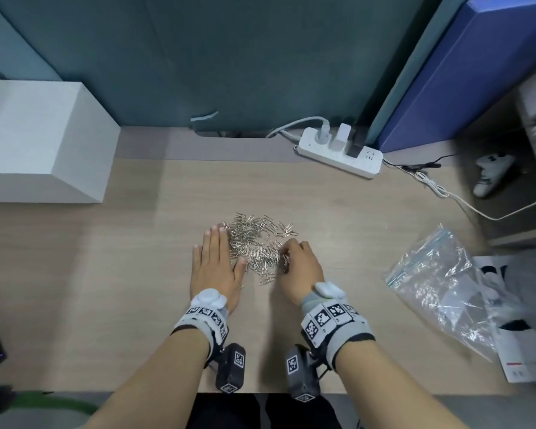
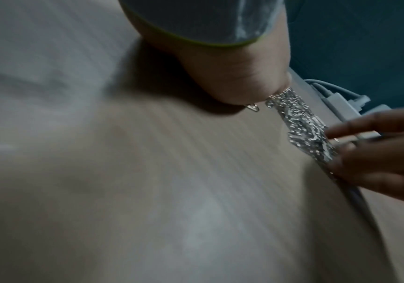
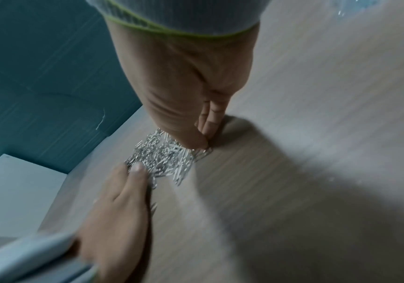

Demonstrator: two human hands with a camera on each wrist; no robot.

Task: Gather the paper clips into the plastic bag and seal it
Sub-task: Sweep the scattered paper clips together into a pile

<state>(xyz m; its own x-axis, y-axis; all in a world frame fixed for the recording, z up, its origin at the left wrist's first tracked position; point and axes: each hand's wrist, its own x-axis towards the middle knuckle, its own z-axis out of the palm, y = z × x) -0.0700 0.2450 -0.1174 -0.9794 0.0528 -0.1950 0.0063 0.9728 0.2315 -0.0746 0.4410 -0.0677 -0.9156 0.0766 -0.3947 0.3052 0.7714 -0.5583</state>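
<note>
A pile of silver paper clips [image 1: 256, 243] lies on the wooden desk [image 1: 136, 274] in the middle of the head view. My left hand [image 1: 214, 258] lies flat on the desk with straight fingers, its inner edge against the pile's left side. My right hand [image 1: 291, 258] is at the pile's right side, fingers curled, thumb and fingers pinching some clips. The right wrist view shows that pinch [image 3: 204, 145] at the edge of the pile [image 3: 162, 159], with the left hand [image 3: 121, 201] opposite. The clear zip bag [image 1: 440, 283] lies crumpled at the right, apart from both hands.
A white power strip [image 1: 341, 156] with plugs and trailing cables [image 1: 440, 190] sits at the back right. A white box [image 1: 37, 140] stands at the back left. White printed packaging [image 1: 523, 335] lies under the bag's right edge. The desk's front edge is just below my wrists.
</note>
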